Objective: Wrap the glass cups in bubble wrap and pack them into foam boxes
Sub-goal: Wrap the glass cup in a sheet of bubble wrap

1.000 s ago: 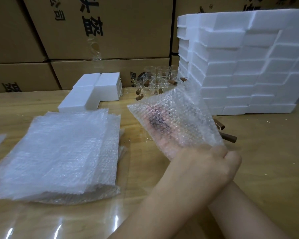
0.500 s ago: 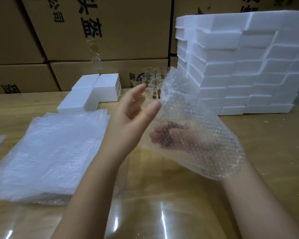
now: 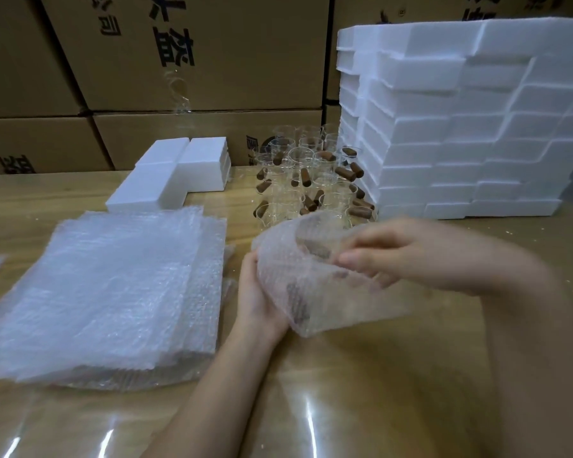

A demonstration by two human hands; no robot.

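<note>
Quick swap: half a sec ago the right hand was under the wrap sheet w/ the left open beside it. Now the left hand [image 3: 262, 302] cradles the wrap sheet [image 3: 311, 292] from below-left, fingers curled round its edge. The right hand [image 3: 401, 256] is on top, smeared by motion; fingertips are on the wrap, but pinching or just pressing? Can't tell.

The sheet curls into a trough over the middle of the table [image 3: 411, 391]. Brown patches show thru it, prob. a cup handle, so I'd say the roll-up is starting, not done.

Containers: the foam box stack [image 3: 460, 133] at the right edge is all shut, contents hidden. The low foam boxes [image 3: 182, 173] at back left are shut too. Nothing visibly packed. Bare glass cups [image 3: 308, 173] wait at the back edge btw the two foam lots. The spare wrap pile [image 3: 113, 292] sits at left. Cartons [image 3: 229, 61] behind are shut.
</note>
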